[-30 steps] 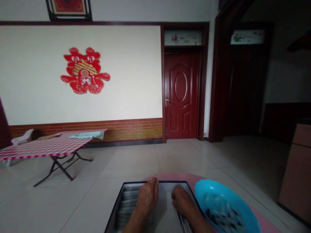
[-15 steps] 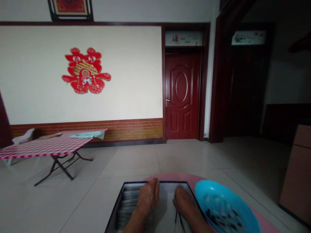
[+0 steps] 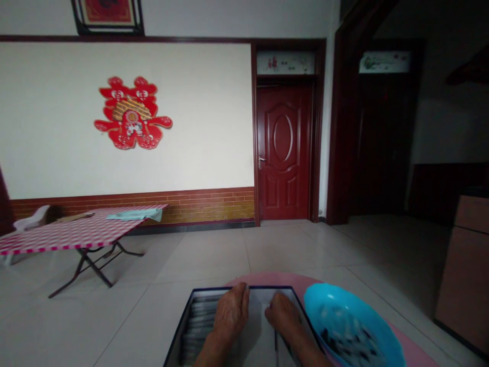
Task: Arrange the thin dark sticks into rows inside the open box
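My left hand (image 3: 231, 312) is over a shallow open box (image 3: 263, 287) with a dark blue rim and pale inside, its fingers pressed together near the far edge. What it pinches, if anything, is hidden. On its left, a blurred row of slim greyish sticks (image 3: 200, 318) lies along the box's left side. My right hand (image 3: 283, 313) is closed, fingers curled, over the right part of the box. A thin dark rod (image 3: 276, 349) shows below it; whether the hand holds it is unclear. Pale box bottom lies between the hands.
A blue plastic basin (image 3: 357, 306) with small black and whitish pieces stands right of the box on a pink round surface (image 3: 275, 278). Further off are a checked folding table (image 3: 76, 232) with a pale green cloth, a red door (image 3: 284, 153) and a cabinet (image 3: 464, 270).
My right hand has shifted slightly left, towards my left hand. Two dark rods showed apart below it earlier; now one shows clearly. My left hand has barely moved.
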`<action>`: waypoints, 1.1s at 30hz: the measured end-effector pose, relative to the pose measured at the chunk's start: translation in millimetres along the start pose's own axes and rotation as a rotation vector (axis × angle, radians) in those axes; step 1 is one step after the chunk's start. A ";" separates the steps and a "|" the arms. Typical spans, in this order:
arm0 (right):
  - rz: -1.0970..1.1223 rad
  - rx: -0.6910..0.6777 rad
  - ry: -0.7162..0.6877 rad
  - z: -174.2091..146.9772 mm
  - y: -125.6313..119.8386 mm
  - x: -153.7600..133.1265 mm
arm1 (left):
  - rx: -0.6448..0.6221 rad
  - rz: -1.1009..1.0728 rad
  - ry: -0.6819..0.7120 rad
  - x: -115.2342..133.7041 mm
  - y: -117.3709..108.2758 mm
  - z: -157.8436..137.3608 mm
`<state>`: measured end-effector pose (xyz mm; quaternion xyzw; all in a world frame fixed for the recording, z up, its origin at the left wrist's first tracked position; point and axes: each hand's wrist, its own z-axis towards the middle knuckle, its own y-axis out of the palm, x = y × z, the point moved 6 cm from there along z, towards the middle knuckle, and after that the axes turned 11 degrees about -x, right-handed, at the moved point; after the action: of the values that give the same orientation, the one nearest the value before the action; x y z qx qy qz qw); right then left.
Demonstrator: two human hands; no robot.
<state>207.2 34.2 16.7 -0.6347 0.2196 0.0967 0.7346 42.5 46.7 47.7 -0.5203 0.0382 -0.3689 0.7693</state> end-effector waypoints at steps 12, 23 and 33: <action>0.611 0.269 -0.126 13.1 -39.5 4.8 | -0.037 -0.017 0.089 4.9 1.5 0.7; 1.364 0.407 0.049 11.7 -31.3 20.8 | -0.048 -0.040 0.154 13.0 -0.7 -2.1; 1.458 0.393 0.033 10.7 -30.4 17.2 | -0.123 -0.042 0.129 15.5 -0.2 -1.8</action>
<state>237.3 37.0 37.2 -0.1876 0.6081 0.5077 0.5808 52.9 35.8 52.0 -0.5425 0.0995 -0.4144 0.7239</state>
